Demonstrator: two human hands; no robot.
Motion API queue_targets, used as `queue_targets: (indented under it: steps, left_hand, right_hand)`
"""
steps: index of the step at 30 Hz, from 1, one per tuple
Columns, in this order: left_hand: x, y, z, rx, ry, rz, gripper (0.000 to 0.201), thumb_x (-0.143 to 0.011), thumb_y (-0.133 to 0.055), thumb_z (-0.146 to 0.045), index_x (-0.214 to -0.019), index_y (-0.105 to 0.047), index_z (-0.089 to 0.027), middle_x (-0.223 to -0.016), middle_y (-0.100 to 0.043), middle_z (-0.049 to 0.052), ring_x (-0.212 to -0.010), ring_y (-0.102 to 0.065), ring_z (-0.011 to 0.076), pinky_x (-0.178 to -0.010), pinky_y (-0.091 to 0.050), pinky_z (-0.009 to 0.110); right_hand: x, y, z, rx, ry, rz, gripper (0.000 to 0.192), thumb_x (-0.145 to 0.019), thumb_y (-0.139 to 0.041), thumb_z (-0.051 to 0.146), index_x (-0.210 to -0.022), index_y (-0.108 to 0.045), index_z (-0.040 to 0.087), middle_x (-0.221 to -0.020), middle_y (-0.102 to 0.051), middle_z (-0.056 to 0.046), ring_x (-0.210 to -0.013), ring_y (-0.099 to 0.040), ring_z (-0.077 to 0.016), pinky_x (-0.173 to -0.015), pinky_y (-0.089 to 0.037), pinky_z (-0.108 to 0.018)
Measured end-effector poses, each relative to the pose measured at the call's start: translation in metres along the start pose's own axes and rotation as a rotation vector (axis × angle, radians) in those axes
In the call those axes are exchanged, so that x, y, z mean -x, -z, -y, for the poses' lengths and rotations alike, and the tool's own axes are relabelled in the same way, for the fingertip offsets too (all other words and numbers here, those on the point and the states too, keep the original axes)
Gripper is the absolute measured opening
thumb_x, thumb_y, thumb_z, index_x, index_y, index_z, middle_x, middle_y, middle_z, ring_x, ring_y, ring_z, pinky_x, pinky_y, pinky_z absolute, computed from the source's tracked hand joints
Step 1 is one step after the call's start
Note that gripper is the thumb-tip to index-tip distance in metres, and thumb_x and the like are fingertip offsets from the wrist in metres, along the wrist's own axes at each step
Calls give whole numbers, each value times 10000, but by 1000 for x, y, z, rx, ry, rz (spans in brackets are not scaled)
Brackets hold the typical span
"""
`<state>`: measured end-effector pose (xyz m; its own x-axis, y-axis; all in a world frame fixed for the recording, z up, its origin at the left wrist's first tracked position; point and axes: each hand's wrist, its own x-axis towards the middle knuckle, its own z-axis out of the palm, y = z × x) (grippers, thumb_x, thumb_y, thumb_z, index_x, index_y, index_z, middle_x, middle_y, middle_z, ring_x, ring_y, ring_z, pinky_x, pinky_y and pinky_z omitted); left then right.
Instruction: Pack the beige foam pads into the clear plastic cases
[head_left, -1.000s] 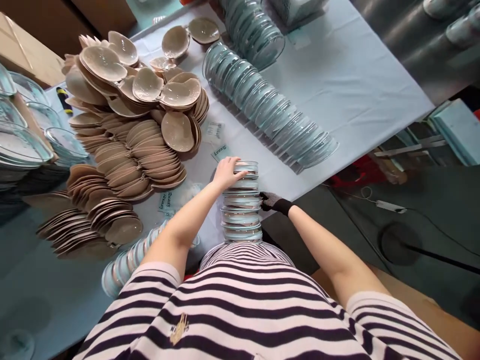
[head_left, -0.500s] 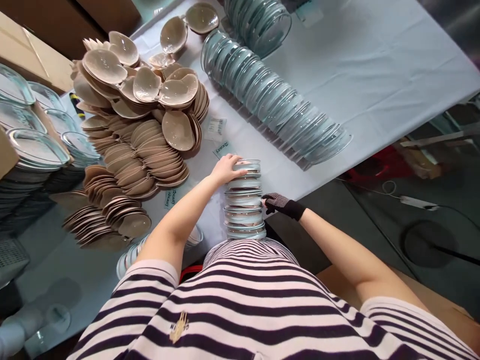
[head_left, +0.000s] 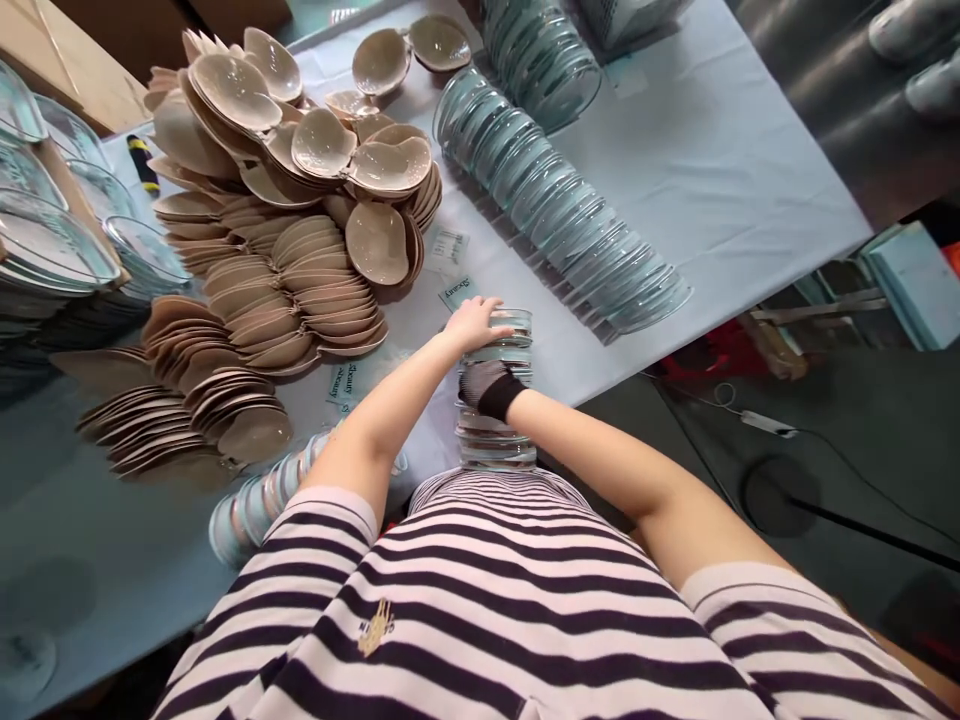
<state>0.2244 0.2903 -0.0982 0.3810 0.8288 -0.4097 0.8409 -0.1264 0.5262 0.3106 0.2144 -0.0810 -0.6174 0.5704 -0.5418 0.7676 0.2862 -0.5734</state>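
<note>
A row of clear, round-edged plastic cases (head_left: 496,456), packed against one another, runs from my striped shirt out over the table edge. Bare and curled, my left hand (head_left: 478,325) grips the far end of this row, thumb and fingers over the outermost cases. Across its middle lies my right hand (head_left: 487,388) in a dark fingerless-looking glove, the knuckles towards the row's left side. Its fingers are mostly hidden and blurred, so what they hold cannot be seen. Small printed cards (head_left: 459,292) lie just beyond my left hand.
Beige shell-shaped bra cups (head_left: 322,270) are heaped at left. A long row of clear cases (head_left: 555,200) stretches across the white-covered table (head_left: 720,200). More cases (head_left: 255,505) lie by my left elbow, and stacked ones (head_left: 52,240) stand at far left.
My right hand has moved left, from the row's right side to across its middle. My left hand keeps its hold on the far end. The camera view has shifted slightly.
</note>
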Motion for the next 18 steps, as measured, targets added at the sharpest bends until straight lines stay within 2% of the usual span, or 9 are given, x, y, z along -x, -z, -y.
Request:
queue_targets:
  steps: [2,4,6,7,9,12,15,18]
  left_hand:
    - [13,-7,0,-29,-16,-127,702,-899,-550,-550,-1505,-362,-249,-1533,-384,114,-1434,-311,284,-1171,-262,393]
    - [25,-15,-1,-68,-14,-205,720,-910,-528,-548,-1532,-311,-257,-1590,-291,98,-1490,-204,279,-1204,-183,405]
    - [30,-20,0,-87,13,-226,771,-883,-560,-575,-1535,-302,-253,-1562,-320,108,-1474,-227,292,-1206,-170,409]
    - [30,-21,0,-91,22,-227,802,-860,-589,-585,-1531,-308,-248,-1526,-359,116,-1447,-266,299,-1202,-183,405]
    - [25,-18,1,-95,20,-214,830,-808,-650,-602,-1500,-356,-252,-1452,-420,119,-1387,-330,312,-1178,-237,397]
    - [15,-9,2,-113,3,-150,775,-753,-700,-619,-1404,-457,-278,-1393,-449,109,-1329,-368,329,-1113,-327,398]
    - [10,-2,1,-147,18,-89,741,-763,-682,-630,-1379,-455,-287,-1355,-490,95,-1257,-443,317,-1080,-349,402]
    - [10,0,0,-174,36,-54,749,-770,-665,-644,-1388,-437,-287,-1317,-525,91,-1220,-486,312,-1058,-352,394]
  right_hand:
    - [31,9,-37,-67,-136,-79,405,-948,-446,396,-1113,-696,123,-1013,-722,-181,-952,-671,-317,-881,-504,-451]
    - [64,6,-76,-270,-328,-161,397,-983,-371,393,-1064,-677,154,-877,-713,-102,-770,-654,-194,-768,-519,-313]
    - [88,-10,-104,-488,-541,-44,307,-944,-424,295,-1111,-632,144,-718,-646,-41,-588,-574,-136,-617,-494,-254]
    - [93,-22,-114,-622,-584,30,294,-913,-461,251,-1149,-605,149,-682,-617,-14,-545,-544,-120,-580,-484,-241]
    - [95,-46,-123,-847,-578,152,308,-838,-547,193,-1142,-583,162,-660,-582,21,-514,-523,-103,-545,-479,-229]
    - [82,-67,-130,-963,-475,257,201,-735,-646,185,-929,-596,167,-642,-570,31,-512,-529,-93,-514,-470,-214]
    - [71,-68,-139,-920,-411,346,137,-676,-652,169,-786,-570,171,-589,-555,36,-489,-519,-92,-476,-443,-205]
    - [74,-61,-146,-864,-354,369,70,-681,-616,170,-711,-552,169,-537,-521,37,-469,-501,-95,-460,-422,-207]
